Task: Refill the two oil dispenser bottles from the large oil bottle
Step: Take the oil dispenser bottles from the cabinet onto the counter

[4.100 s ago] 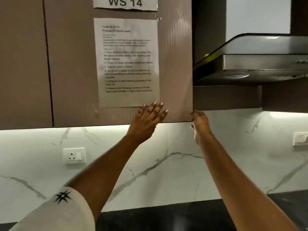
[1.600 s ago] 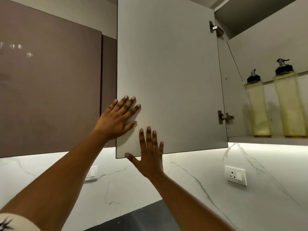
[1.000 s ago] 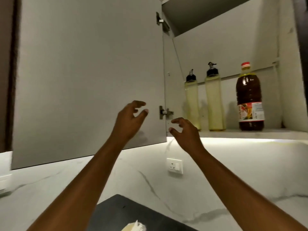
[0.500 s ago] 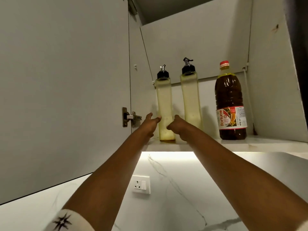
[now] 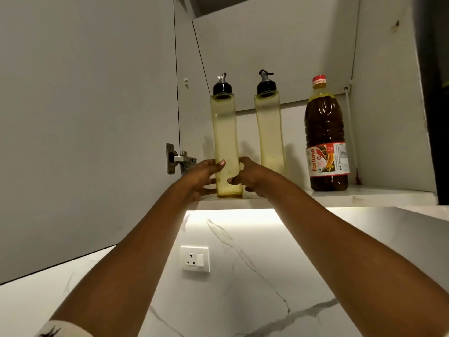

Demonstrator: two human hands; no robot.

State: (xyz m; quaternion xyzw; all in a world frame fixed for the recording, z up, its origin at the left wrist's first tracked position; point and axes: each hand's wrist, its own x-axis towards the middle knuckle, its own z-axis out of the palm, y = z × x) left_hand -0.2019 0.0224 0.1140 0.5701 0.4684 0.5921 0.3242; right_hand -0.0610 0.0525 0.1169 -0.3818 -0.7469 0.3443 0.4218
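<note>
Marble wall (image 5: 243, 276) fills the lower view; above it the open cabinet door (image 5: 85, 117) stands left of a pale shelf (image 5: 364, 194). On that shelf the large oil bottle (image 5: 325, 142) stands upright at the right. Beside it stands the right dispenser bottle (image 5: 268, 130), then the left dispenser bottle (image 5: 224, 130), which my left hand (image 5: 201, 177) and right hand (image 5: 250, 176) grip near its base from either side, thumbs on its front. A socket (image 5: 195, 258) sits below.

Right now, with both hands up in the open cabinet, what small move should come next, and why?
Probably lift the left dispenser bottle slightly and draw it out over the shelf edge. The left hand and right hand both grip it near its base, and it stands upright on the shelf; the other dispenser bottle and the Fortune oil bottle stand to its right.
</note>
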